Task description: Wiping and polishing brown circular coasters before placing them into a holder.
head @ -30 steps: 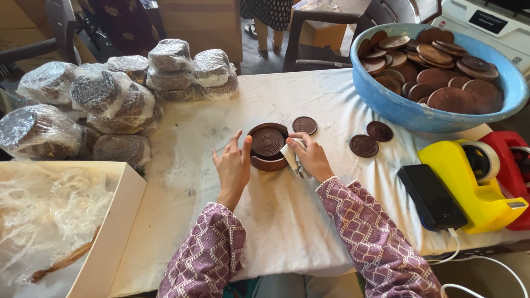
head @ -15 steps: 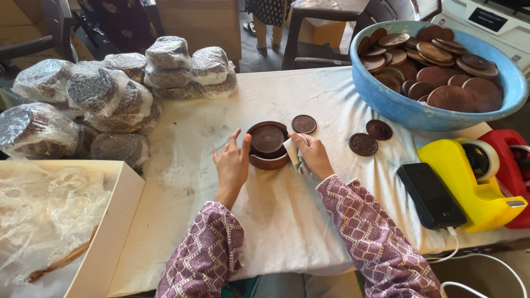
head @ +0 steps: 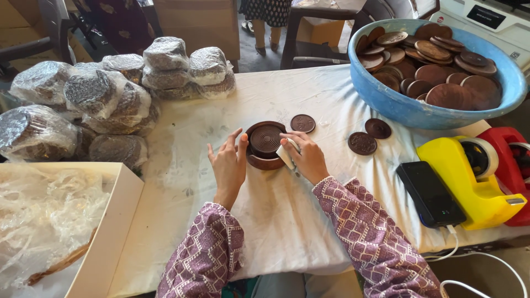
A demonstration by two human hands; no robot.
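A short stack of round brown ridged discs (head: 266, 144) stands mid-table on the white cloth (head: 287, 215). My left hand (head: 228, 165) rests against the stack's left side with fingers spread, thumb touching its rim. My right hand (head: 305, 156) is at the stack's right side, pinching a small white strip (head: 285, 155) against it. One loose brown disc (head: 302, 122) lies just behind the stack. Two more discs (head: 362, 143) (head: 379, 128) lie to the right.
A blue basin (head: 386, 96) heaped with brown discs stands back right. Several plastic-wrapped disc bundles (head: 105, 99) pile up at left. Near left is a white box (head: 113, 221) with clear plastic. A black phone (head: 429, 194), a yellow tape dispenser (head: 469, 185) and a red one (head: 510, 160) sit right.
My right hand has shifted slightly left along the stack's side with the white strip. My left hand stays against the stack; the view has barely moved.
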